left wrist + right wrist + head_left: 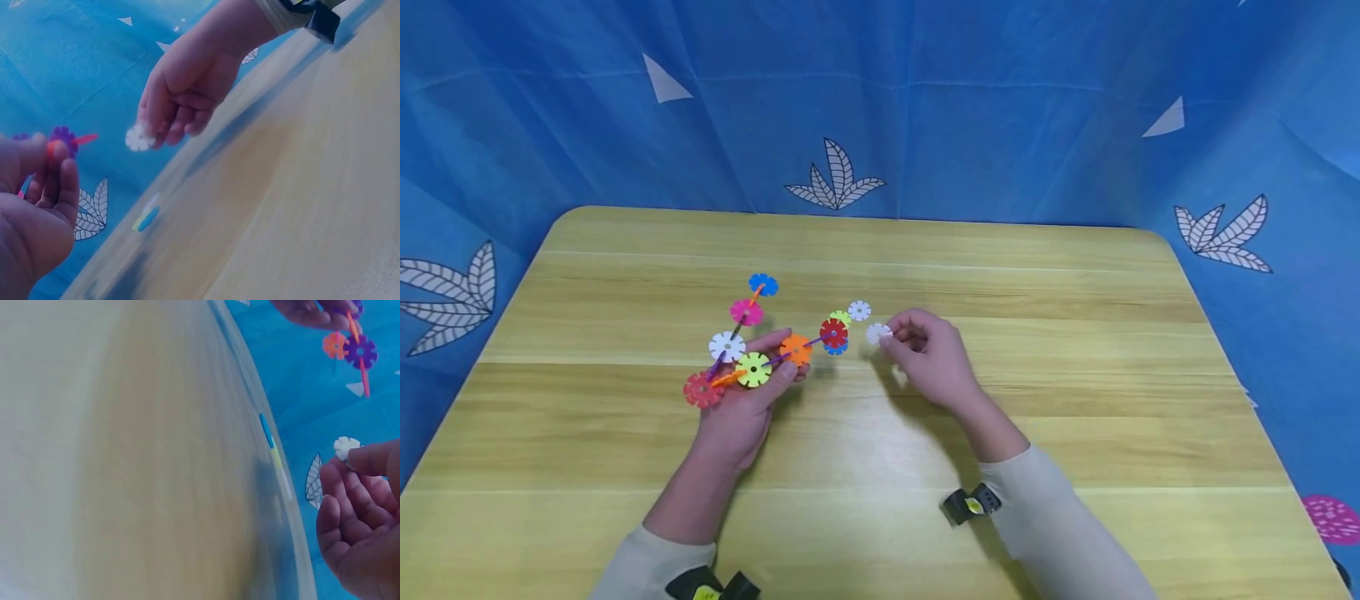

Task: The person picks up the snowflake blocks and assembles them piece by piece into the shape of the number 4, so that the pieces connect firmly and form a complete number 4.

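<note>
A chain of notched plastic discs (745,364) in several colours lies across my left hand (737,425), whose thumb and fingers pinch it near the orange disc (790,343). Its far end carries a blue disc (767,288); at the right end is a red disc (827,327). My right hand (936,358) pinches a white notched disc (876,332) between thumb and forefinger, raised over the table and a short gap right of the red one. In the right wrist view this white disc (345,445) shows at the fingertips, with the other fingers loosely curled.
Loose on the wooden table (1075,350) lie another white disc (860,304), a yellow-green disc (841,316) and a blue disc (835,350), the last two partly hidden behind the red one. A blue patterned cloth (970,125) hangs past the table's back edge.
</note>
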A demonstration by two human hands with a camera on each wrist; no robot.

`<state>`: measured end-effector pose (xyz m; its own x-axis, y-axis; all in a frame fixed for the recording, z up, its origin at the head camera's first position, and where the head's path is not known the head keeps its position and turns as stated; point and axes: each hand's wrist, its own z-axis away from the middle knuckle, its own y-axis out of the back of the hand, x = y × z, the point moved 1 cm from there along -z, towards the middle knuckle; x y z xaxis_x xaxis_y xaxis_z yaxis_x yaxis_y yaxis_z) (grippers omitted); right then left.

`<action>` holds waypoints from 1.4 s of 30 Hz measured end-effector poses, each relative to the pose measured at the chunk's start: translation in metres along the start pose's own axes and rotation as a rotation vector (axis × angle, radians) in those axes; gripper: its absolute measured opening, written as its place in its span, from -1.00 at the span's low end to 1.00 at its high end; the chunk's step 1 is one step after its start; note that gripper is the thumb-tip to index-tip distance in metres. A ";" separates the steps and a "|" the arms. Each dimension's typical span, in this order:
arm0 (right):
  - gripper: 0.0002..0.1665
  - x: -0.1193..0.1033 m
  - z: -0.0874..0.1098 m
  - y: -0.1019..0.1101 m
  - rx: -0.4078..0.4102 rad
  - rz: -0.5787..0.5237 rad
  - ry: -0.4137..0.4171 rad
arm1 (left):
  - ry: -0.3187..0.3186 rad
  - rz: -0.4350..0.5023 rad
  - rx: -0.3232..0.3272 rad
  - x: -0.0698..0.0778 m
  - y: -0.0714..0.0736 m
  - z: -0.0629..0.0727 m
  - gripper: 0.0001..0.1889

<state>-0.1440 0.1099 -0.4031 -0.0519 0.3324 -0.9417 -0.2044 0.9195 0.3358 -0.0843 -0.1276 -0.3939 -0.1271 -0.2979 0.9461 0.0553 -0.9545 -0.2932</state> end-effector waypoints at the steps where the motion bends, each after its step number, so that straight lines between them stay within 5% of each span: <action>1: -0.90 -0.001 0.003 -0.001 0.006 -0.021 0.002 | 0.000 0.000 0.003 0.000 0.000 0.000 -0.61; 20: -0.91 -0.022 0.047 -0.026 0.043 -0.244 0.112 | -0.005 0.044 0.022 0.000 -0.005 0.001 -0.64; 30: -0.91 -0.027 0.049 -0.041 0.041 -0.298 0.213 | -0.048 0.024 -0.011 -0.002 -0.005 0.002 -0.62; 42: -0.93 -0.029 0.048 -0.050 0.016 -0.311 0.230 | -0.114 -0.022 -0.010 -0.001 -0.007 0.002 -0.61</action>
<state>-0.0858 0.0647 -0.3919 -0.2084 -0.0170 -0.9779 -0.2302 0.9726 0.0322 -0.0821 -0.1201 -0.3928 -0.0143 -0.2737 0.9617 0.0433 -0.9611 -0.2728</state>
